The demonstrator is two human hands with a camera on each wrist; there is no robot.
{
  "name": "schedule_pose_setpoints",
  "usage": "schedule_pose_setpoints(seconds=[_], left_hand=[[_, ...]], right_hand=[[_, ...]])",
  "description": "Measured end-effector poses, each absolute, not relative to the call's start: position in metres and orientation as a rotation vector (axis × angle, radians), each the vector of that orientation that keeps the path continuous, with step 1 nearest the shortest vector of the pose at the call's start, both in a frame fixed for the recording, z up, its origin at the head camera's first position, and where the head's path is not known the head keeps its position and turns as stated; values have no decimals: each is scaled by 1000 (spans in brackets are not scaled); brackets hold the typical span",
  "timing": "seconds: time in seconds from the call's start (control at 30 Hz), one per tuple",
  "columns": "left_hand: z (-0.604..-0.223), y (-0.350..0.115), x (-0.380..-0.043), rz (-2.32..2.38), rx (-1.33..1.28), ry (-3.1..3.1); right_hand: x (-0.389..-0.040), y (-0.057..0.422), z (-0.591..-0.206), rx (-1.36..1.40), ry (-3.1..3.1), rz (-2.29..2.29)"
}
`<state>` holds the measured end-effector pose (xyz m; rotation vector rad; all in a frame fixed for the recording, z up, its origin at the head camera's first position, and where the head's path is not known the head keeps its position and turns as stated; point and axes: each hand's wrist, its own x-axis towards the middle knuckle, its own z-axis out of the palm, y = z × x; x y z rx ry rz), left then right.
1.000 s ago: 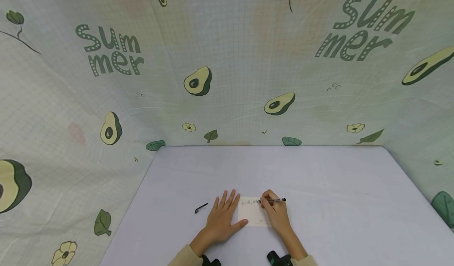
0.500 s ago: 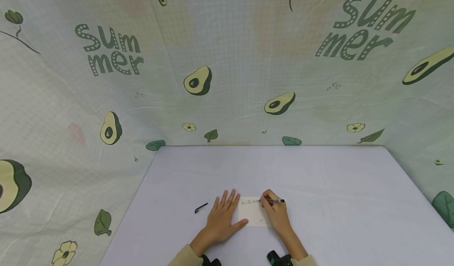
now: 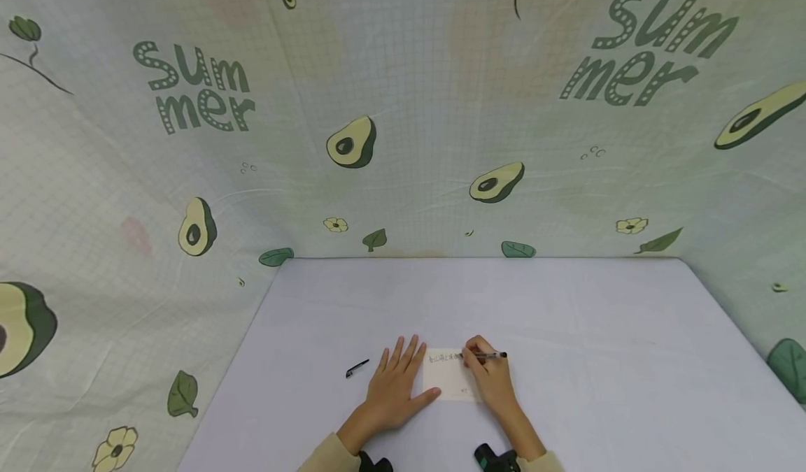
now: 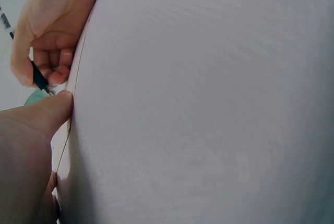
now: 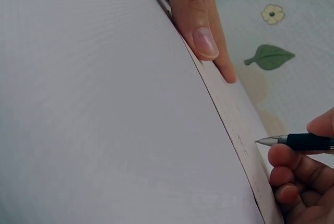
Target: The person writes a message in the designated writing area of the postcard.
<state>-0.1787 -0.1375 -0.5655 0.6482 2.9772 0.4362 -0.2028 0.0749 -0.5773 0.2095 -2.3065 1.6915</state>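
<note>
A small cream sheet of paper (image 3: 452, 377) with a line of handwriting near its top edge lies on the table. My left hand (image 3: 394, 394) lies palm down along its left side, fingers spread, the thumb resting on the sheet. In my right hand (image 3: 494, 382), a black pen (image 3: 496, 355) is pinched between thumb and fingers, its tip at the end of the written line. The right wrist view shows the dark pen grip (image 5: 305, 141) and metal tip right by the paper's surface (image 5: 237, 130). Left of my left hand lies a black pen cap (image 3: 357, 368).
The white-covered table (image 3: 567, 304) reaches back to a hanging cloth (image 3: 415, 108) printed with avocados, leaves and "summer". Dark wrist devices show at both wrists, by the beige sleeves (image 3: 334, 456).
The pen's back end shifts a little in my right hand, its tip staying near the end of the writing. My left hand, the paper and the cap keep their places.
</note>
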Motion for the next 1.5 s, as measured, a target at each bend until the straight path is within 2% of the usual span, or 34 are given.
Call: schedule_pose_setpoints(seconds=[1.5], left_hand=[[-563, -137, -179, 424, 638, 2974]], right_hand=[[-204, 77, -580, 174, -2292, 1677]])
